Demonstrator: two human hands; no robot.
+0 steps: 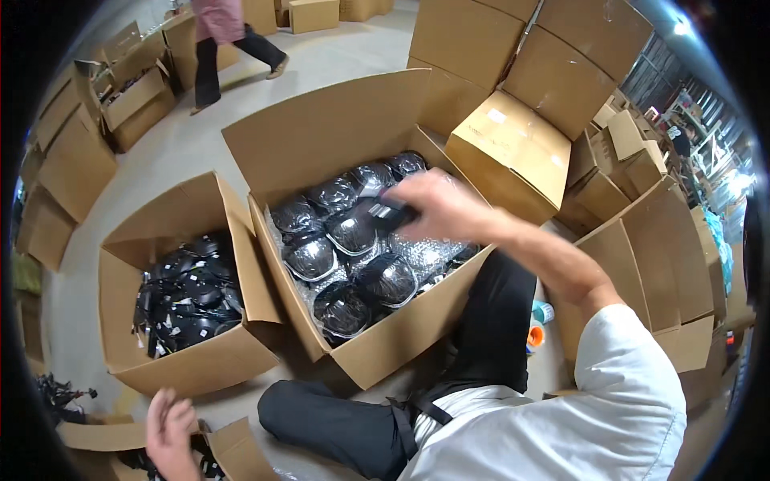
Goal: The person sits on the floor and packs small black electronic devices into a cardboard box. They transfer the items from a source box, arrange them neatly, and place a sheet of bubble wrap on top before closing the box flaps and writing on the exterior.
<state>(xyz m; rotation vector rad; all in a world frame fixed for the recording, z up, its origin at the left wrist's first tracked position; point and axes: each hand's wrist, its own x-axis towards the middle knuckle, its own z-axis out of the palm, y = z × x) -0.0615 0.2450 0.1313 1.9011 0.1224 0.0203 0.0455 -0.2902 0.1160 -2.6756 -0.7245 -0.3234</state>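
My right hand (437,207) reaches over a large open carton (417,341), its fingers closed on a small black piece (387,213) with a pale patch. I cannot make out its exact kind. Beneath it sit several black dome-shaped helmets (313,258) wrapped in clear plastic, with bubble wrap (429,255) around them. My left hand (168,429) hovers at the lower left, above a small open carton (100,435); its fingers are loosely bent, with nothing visible in them. Dark parts partly show inside that carton.
Left of the large carton stands another open carton (188,357) full of black parts (192,293). Stacked boxes (513,144) rise at the back right, and open cartons (650,264) line the right. A person (220,40) walks past at the back. An orange-and-white roll (535,335) lies beside my leg.
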